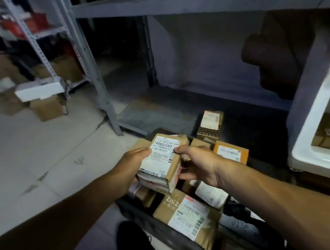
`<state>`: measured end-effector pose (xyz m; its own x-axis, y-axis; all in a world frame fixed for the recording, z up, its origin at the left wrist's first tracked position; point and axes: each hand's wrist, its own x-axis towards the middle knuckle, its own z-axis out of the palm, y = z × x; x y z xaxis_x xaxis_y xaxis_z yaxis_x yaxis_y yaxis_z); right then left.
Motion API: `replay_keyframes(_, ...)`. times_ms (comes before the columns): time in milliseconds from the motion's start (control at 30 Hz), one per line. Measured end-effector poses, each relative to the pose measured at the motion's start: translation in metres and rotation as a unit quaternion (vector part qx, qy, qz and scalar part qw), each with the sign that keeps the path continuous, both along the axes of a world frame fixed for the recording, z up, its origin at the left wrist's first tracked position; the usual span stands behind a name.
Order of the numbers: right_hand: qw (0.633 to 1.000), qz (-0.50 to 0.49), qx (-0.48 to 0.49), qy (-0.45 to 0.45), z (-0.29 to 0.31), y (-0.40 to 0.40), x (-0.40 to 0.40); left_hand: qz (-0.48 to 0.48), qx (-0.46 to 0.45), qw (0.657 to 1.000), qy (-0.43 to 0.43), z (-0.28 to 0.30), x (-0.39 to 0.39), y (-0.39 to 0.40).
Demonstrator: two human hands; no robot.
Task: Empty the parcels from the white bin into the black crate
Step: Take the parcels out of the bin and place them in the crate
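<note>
Black crate (141, 215) sits low on the floor, already part-filled. White bin (311, 129) to its right; I see parcels left inside. Both hands, left hand (135, 158) and right hand (196, 162), fingers clamped on one cardboard parcel (164, 161) above the crate, steadying it for placing, I judge.

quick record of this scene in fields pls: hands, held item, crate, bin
left hand: grips the held parcel's left side
right hand: grips its right side
held parcel: brown box with a white label, above the crate
black crate: holds several parcels
white bin: at right, at least one brown parcel still inside
</note>
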<state>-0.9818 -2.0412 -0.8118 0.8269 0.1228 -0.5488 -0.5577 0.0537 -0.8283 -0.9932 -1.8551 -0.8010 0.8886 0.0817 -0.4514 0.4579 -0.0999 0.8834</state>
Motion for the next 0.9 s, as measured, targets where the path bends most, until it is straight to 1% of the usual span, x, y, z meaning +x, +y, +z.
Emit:
replay_keyframes(100, 1.000, 0.005, 0.018, 0.023, -0.021, 0.031, 0.002, 0.004, 0.022, 1.000, 0.015, -0.013, -0.003, 0.028)
replay_keyframes(200, 0.999, 0.001, 0.033, 0.033, -0.036, 0.056, 0.001, 0.024, 0.024, 0.999, 0.030, -0.027, 0.001, 0.048)
replay_keyframes(267, 0.999, -0.008, 0.036, 0.036, -0.044, 0.066, 0.000, 0.016, 0.035, 0.999, 0.035, -0.035, 0.006, 0.057)
replay_keyframes(400, 0.998, 0.016, 0.022, 0.057, -0.053, 0.076, -0.004, -0.013, 0.067, 0.997, 0.046, -0.049, 0.009, 0.068)
replay_keyframes(500, 0.998, 0.021, 0.009, 0.063, -0.057, 0.082, -0.006, -0.046, 0.097, 0.994, 0.038, -0.056, 0.008, 0.075)
replay_keyframes(733, 0.996, 0.061, 0.004, 0.071, -0.065, 0.098, -0.007, -0.047, 0.121, 0.991, 0.024, -0.064, 0.008, 0.089)
replay_keyframes(900, 0.996, 0.045, 0.005, 0.083, -0.074, 0.100, 0.000, -0.064, 0.143, 0.987, 0.025, -0.078, 0.016, 0.084)
